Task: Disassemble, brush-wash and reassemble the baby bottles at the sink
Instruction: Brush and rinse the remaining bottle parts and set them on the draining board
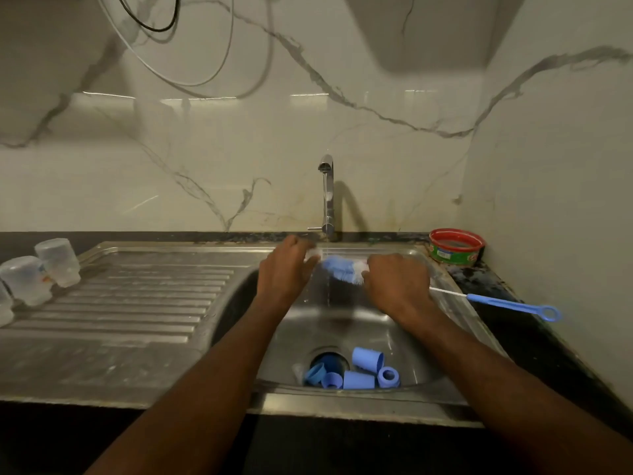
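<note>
Left hand [286, 265] pinches a small clear part [312, 255], probably a teat, under the tap [327, 197]; I can't tell for certain what it is. Right hand [397, 282] is clenched around the brush handle, with the blue-and-white brush head [342, 270] aimed at the part. Both sit just below the tap spout, so the thin water stream runs over the contact point: scrub and rinse in one go, by my read.

Below the tap, at the near end of the sink basin [394, 323], a pile of blue rings and caps [359, 371] lies around the drain. They look like they're still waiting for washing; judgement only. One clear piece sits at the pile's left edge, too blurred to name.

Left of the tap, on the draining board [137, 296], clear bottle bodies [41, 272] stand mouth down, presumably to drain.

Right of the tap, a thin blue nipple brush [507, 305] lies across the sink rim onto the dark tabletop [496, 289], handle loop pointing away from the basin. Further right, in the corner, there's a red-rimmed green tub [455, 246].

Nothing blocks the hands. The drain pile is well below them, and the thin brush lies just beside my right wrist, easy to knock.
</note>
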Available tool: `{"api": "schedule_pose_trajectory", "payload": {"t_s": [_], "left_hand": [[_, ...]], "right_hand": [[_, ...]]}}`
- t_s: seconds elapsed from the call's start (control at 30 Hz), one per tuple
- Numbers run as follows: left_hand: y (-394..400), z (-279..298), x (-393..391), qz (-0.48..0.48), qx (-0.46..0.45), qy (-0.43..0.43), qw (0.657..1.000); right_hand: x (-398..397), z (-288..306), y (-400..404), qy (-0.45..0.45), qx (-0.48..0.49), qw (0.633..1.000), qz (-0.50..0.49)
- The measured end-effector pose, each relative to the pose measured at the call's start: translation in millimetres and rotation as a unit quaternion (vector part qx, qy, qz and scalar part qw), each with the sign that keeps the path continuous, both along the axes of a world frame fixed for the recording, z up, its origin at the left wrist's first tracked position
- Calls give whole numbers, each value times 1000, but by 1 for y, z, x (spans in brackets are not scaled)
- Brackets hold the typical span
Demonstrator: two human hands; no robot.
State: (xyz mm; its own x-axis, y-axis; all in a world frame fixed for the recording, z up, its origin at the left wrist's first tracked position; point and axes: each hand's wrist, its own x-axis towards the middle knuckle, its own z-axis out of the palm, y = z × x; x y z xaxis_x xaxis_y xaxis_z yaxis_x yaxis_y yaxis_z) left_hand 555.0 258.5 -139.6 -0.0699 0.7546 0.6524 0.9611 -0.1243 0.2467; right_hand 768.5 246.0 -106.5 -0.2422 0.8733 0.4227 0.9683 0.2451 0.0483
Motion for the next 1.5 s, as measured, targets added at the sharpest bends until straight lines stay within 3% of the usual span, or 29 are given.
{"api": "schedule_pose_trajectory", "payload": {"t_s": [0.07,0.1,0.17,0.23,0.27,0.37,0.43,0.53,0.67,0.83,1.0,1.1,1.3,1.5], "left_hand": [[-7,9,0,16,72,26,997],[-10,6,-3,29,56,34,997],[-14,-11,-11,76,-93,42,992],[-16,-23,-15,129,-248,45,959],[-16,-22,-16,135,-246,22,960],[-9,-12,-11,128,-96,-26,987],[-9,-12,-9,112,-134,-25,984],[-10,-20,-9,119,-248,6,962],[-7,-20,-11,111,-197,-28,974],[-18,-22,-14,122,-214,-28,969],[-34,-16,-14,97,-178,-75,976],[-47,-4,-25,101,-141,-51,984],[-95,39,-111,154,-99,57,981],[-157,64,-225,275,-181,64,942]], "right_hand": [[-2,4,-1,33,33,999,9],[-3,3,-1,40,32,999,12],[-4,-6,1,14,-16,1000,20],[-4,-17,3,-44,-76,996,18],[-4,-20,3,-54,-86,995,15],[-4,-17,8,-15,-36,999,21],[-4,-17,9,0,-30,999,21],[-5,-26,10,-31,-102,994,25],[-5,-24,8,15,-103,994,28],[-1,-22,-3,-10,-141,989,31],[-3,-16,-18,54,-128,990,27],[-17,-8,-27,84,-110,990,37],[-98,26,-35,133,-113,974,145],[-233,50,-69,130,-150,951,236]]}}
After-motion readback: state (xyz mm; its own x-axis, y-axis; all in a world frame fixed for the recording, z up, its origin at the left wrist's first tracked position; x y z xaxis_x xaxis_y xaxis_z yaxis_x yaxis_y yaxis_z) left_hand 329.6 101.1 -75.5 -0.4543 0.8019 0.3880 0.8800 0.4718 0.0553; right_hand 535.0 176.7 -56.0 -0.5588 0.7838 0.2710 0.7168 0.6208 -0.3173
